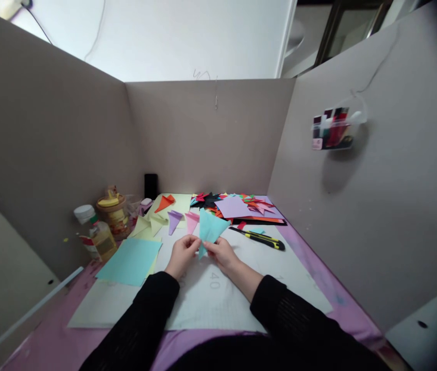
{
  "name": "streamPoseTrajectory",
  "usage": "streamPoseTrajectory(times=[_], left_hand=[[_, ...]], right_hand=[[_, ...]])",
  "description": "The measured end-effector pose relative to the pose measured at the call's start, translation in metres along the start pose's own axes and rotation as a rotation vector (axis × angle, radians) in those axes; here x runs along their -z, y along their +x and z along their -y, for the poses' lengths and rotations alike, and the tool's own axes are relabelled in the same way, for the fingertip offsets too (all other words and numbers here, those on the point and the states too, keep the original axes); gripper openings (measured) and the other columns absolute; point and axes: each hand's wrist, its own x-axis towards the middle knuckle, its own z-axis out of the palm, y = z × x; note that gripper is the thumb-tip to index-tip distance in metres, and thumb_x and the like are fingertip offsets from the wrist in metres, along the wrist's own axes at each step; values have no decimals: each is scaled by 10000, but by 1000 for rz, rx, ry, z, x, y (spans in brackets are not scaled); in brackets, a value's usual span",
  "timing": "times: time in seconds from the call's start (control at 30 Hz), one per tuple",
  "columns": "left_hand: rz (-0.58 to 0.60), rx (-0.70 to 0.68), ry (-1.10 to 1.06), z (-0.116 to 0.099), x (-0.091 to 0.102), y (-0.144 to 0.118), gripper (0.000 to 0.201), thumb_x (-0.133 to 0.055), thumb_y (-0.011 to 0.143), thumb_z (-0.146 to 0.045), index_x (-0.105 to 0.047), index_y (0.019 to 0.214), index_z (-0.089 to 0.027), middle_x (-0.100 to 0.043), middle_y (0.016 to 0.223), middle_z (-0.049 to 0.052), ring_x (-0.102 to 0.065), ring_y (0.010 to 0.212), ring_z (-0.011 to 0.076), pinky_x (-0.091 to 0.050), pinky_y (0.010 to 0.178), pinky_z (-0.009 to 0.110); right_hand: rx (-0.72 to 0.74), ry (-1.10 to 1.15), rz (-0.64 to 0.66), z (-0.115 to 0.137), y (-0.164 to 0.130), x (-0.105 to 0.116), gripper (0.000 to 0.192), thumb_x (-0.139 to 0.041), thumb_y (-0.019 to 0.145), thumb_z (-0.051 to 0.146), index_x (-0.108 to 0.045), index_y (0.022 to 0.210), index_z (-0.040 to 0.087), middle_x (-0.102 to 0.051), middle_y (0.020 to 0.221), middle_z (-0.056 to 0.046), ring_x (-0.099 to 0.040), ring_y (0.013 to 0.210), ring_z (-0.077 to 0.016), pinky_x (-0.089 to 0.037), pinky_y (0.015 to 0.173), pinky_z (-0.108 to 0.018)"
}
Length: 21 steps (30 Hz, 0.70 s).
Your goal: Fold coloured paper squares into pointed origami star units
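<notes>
Pinching the folded turquoise paper at its lower end, the left hand and the right hand come close together, both with fingers closed on it. The piece is upright over the white mat with printed numbers, which lies on the pink-covered tabletop. Just beyond it and to the left stand or lie a pink folded piece, a purple folded piece and, farther back, an orange folded piece. Left of the hands lies a flat turquoise sheet, near a bottle of amber liquid. On the right rests a black-and-yellow utility knife, in front of a lilac sheet atop a heap of coloured paper pieces
</notes>
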Motion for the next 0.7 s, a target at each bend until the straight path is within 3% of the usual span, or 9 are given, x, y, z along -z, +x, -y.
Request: streamPoseTrajectory(times=[0.27,0.53,0.7], left_hand=[[-27,-66,45,1,-1,0,247,-624,718,-378,-558,625,-159,-495,543,-37,-431,499,93,-336,488,203],[-43,8,-28,-1,0,0,231,-594,730,-340,-518,599,-166,-477,508,-50,-373,440,75,-298,452,195],[-98,-17,13,-3,0,1,188,-588,713,-306,-513,616,-164,-469,531,-55,-405,488,83,-331,501,195]], right_hand=[[-1,-134,6,7,-5,-4,196,-704,580,267,-555,542,146,-447,419,49,-359,413,-73,-236,418,-214],[-18,-161,158,2,-6,-3,208,-697,623,315,-652,699,126,-517,501,32,-343,422,-61,-235,433,-215],[-47,-208,134,1,-5,-3,165,-681,610,276,-618,638,126,-455,441,52,-336,412,-66,-226,432,-223]])
